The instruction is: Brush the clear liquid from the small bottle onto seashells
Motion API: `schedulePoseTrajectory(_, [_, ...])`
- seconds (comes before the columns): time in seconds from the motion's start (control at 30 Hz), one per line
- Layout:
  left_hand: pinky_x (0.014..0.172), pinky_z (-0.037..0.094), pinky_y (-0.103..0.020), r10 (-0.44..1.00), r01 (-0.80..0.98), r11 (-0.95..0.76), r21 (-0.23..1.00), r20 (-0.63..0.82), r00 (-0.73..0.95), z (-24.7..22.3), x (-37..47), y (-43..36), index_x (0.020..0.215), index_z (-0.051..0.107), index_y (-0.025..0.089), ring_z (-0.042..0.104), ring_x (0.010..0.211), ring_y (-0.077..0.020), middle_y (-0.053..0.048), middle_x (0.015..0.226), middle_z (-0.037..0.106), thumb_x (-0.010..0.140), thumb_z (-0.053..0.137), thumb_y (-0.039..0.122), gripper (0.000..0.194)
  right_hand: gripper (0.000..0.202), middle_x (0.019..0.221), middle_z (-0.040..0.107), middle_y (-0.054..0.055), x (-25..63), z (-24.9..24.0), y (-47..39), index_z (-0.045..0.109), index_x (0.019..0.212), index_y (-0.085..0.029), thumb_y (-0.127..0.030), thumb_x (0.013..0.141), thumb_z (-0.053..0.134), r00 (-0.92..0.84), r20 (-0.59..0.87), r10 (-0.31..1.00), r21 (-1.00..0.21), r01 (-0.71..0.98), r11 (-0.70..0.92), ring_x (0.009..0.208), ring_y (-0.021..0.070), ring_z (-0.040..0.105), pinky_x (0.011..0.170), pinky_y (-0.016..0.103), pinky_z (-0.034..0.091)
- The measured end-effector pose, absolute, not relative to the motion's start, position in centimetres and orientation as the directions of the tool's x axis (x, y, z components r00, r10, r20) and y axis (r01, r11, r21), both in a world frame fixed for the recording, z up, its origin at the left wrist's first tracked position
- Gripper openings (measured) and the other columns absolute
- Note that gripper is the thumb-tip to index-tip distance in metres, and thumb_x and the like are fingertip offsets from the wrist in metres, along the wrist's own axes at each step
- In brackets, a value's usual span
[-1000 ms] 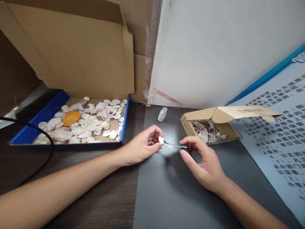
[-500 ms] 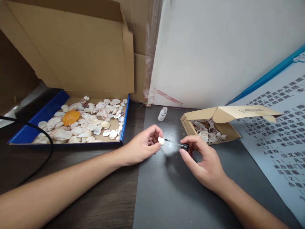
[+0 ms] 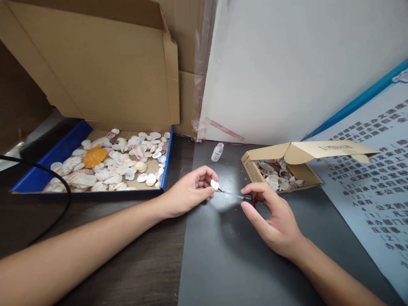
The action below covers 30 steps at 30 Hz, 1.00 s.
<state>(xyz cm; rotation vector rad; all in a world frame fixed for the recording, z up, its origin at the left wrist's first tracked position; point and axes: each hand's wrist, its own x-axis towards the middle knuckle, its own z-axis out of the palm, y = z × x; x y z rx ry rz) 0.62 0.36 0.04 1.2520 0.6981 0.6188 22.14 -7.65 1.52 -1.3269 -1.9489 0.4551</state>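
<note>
My left hand pinches a small white seashell between thumb and fingers. Held by its black cap, a thin brush is in my right hand, thumb and fingertips closed on the cap. The dark brush tip meets the lower right edge of the shell. Behind both hands a small clear glass bottle stands upright without a cap, on a dark grey mat.
At left, an open blue-edged cardboard box holds many white shells and an orange scallop shell. A smaller carton with shells stands at right, beside a printed sheet. A black cable curves at far left.
The brush tip has moved slightly down along the shell's edge. The shell has tilted and shifted a little to the left. The bottle and boxes stay put.
</note>
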Motion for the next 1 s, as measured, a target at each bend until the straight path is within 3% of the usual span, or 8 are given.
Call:
schedulePoseTrajectory(0.23, [0.060,0.038,-0.022,0.748,-0.038,0.237,0.971,-0.158,0.645,-0.02,0.41,0.68,0.097,0.051,0.017,0.048,0.062,-0.0076,0.005,0.075,0.052,0.085,0.068,0.030,0.024,0.014,0.073,0.059,-0.004,21.97,1.65,-7.52,0.054,0.102,-0.025,-0.019,0.091,0.060,-0.182,0.361,0.915,-0.630,0.675,0.383,0.059,0.0106,0.057,0.058,0.019,0.050])
schedulePoseTrajectory(0.57, [0.058,0.035,-0.022,0.742,-0.031,0.218,0.975,-0.145,0.654,-0.08,0.19,0.61,0.098,0.052,0.018,0.043,0.061,-0.0072,0.005,0.078,0.049,0.084,0.070,0.037,0.030,0.010,0.073,0.062,-0.002,21.99,1.80,-7.72,0.056,0.102,-0.023,-0.021,0.092,0.059,-0.284,0.300,0.911,-0.655,0.633,0.413,0.059,0.0127,0.059,0.056,0.022,0.050])
schedulePoseTrajectory(0.8, [0.055,0.030,-0.023,0.727,-0.010,0.208,0.978,-0.147,0.671,-0.06,0.25,0.56,0.097,0.052,0.018,0.040,0.062,-0.0082,0.003,0.081,0.051,0.082,0.070,0.037,0.030,0.011,0.065,0.058,-0.005,21.86,1.81,-7.44,0.056,0.099,-0.024,-0.021,0.090,0.062,-0.154,0.354,0.923,-0.634,0.686,0.358,0.055,0.0120,0.058,0.054,0.020,0.049])
schedulePoseTrajectory(1.0, [0.056,0.030,-0.023,0.729,-0.006,0.207,0.978,-0.150,0.668,0.05,0.22,0.54,0.098,0.052,0.018,0.041,0.061,-0.0076,0.004,0.079,0.050,0.083,0.068,0.034,0.028,0.011,0.075,0.062,-0.003,21.92,1.90,-7.69,0.055,0.100,-0.024,-0.020,0.091,0.060,-0.239,0.361,0.902,-0.637,0.643,0.425,0.060,0.0116,0.060,0.058,0.020,0.051])
